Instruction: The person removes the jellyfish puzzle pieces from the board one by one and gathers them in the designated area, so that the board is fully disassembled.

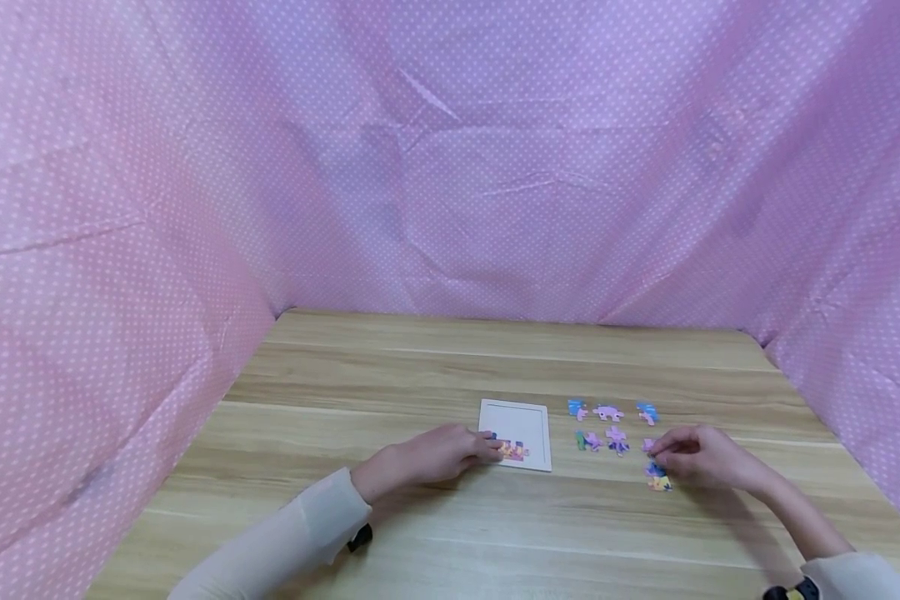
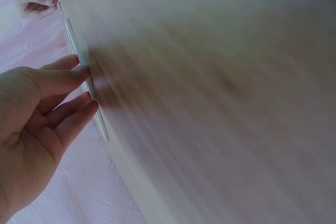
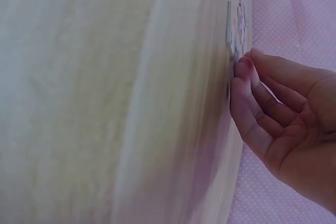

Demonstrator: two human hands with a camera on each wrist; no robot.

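Note:
A white puzzle tray (image 1: 519, 417) lies on the table, with several joined orange, yellow and pink pieces (image 1: 514, 451) along its lower edge. My left hand (image 1: 446, 452) rests at the tray's left side, fingertips on the lower left corner and the pieces there; in the left wrist view its fingers (image 2: 68, 82) reach the tray's thin edge. At the right, my right hand (image 1: 705, 454) pinches at a small pink puzzle piece (image 1: 648, 445), thumb and index fingertips together, partly hiding it. Low over the table, the right hand (image 3: 278, 108) also shows in the right wrist view.
Loose puzzle pieces lie in rows between the tray and my right hand: a blue and pink one (image 1: 647, 412), a pink one (image 1: 608, 412), a green and purple one (image 1: 589, 442) and others. A yellow and blue piece (image 1: 659, 482) sits just below the right fingertips. Polka-dot cloth (image 1: 525, 208) surrounds the table.

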